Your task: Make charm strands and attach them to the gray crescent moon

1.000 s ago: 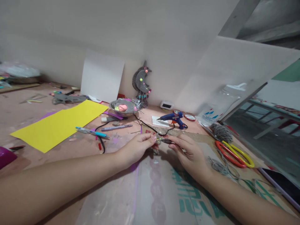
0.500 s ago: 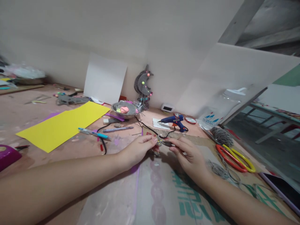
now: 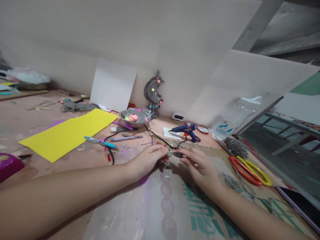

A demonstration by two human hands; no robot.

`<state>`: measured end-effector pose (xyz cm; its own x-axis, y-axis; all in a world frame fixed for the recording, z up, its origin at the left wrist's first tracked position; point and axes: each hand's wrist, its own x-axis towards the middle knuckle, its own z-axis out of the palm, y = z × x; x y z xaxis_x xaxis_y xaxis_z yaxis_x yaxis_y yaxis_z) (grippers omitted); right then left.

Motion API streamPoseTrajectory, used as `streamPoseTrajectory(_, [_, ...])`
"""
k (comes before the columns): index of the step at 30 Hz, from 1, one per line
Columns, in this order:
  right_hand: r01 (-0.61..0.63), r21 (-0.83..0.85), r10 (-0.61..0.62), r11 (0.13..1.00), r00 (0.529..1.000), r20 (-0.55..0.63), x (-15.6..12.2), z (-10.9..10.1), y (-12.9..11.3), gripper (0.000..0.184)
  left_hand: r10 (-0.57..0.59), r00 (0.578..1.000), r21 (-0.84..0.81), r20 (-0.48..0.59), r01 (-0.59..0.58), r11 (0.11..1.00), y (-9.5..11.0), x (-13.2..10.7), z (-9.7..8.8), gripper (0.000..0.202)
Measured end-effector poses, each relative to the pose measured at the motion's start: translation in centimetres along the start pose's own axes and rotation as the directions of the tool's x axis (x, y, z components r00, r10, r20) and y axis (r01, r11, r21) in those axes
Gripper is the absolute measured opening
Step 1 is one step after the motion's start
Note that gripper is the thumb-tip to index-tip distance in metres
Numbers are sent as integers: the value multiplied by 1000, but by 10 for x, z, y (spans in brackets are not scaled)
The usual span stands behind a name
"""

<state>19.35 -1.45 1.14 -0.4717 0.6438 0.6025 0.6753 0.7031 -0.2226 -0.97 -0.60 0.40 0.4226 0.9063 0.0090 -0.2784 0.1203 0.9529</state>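
My left hand [image 3: 146,161] is closed, with thumb and fingers pinching a small greyish piece dotted with yellow [image 3: 169,152]. It is too small and blurred to name. My right hand [image 3: 202,168] is closed around a dark, pointed tool [image 3: 177,155], whose tip points left at the piece. Whether the tip touches it I cannot tell, and the rest of the tool is hidden in my fingers. Both hands are over a clear plastic sheet [image 3: 120,203] and cardboard with green print. Just beyond them, a blue glue gun [image 3: 183,129] rests by a white paper.
Scissors with red and yellow handles [image 3: 246,170], grey yarn [image 3: 236,147] and a phone [image 3: 300,203] lie to the right. Yellow paper [image 3: 67,135], pens [image 3: 101,142] and a purple object [image 3: 10,165] are left. Behind are a bowl [image 3: 125,120], a moon ornament [image 3: 153,88] and a clear jug [image 3: 235,115].
The view has shifted very slightly. Both hands stay in nearly the same place with the same grips, and the dark tip seems a touch farther left.
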Motion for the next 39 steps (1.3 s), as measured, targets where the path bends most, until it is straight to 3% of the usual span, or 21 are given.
streamPoseTrajectory(10, [47, -10, -47, 999, 998, -29, 0, 1, 0, 22, 19, 1000, 69, -2, -19, 997, 1, -1, 0, 29])
streamPoseTrajectory(25, [-20, 32, 21, 999, 1000, -9, -2, 1, -3, 21, 9, 1000, 73, -29, -6, 997, 3, 0, 2, 27])
streamPoseTrajectory(28, [-96, 83, 98, 992, 995, -16, -2, 3, -3, 21, 0, 1000, 75, -13, 1, 997, 4, -1, 2, 28])
streamPoseTrajectory(30, [-209, 140, 218, 968, 974, -54, 0, 2, 0, 22, -6, 1000, 60, -5, 6, 998, 3, -1, 2, 29])
streamPoseTrajectory(34, [-444, 344, 498, 827, 863, -84, 8, -3, 12, 29, -5, 1000, 46, -5, 5, 999, 0, -1, 2, 33])
streamPoseTrajectory(36, [-479, 394, 545, 785, 836, -69, 10, -4, 15, 31, 2, 1000, 67, -3, -2, 998, -2, 0, 1, 34])
streamPoseTrajectory(39, [-449, 346, 492, 824, 869, -46, 7, -1, 12, 27, 10, 1000, 82, 4, -10, 997, -3, 1, 0, 34])
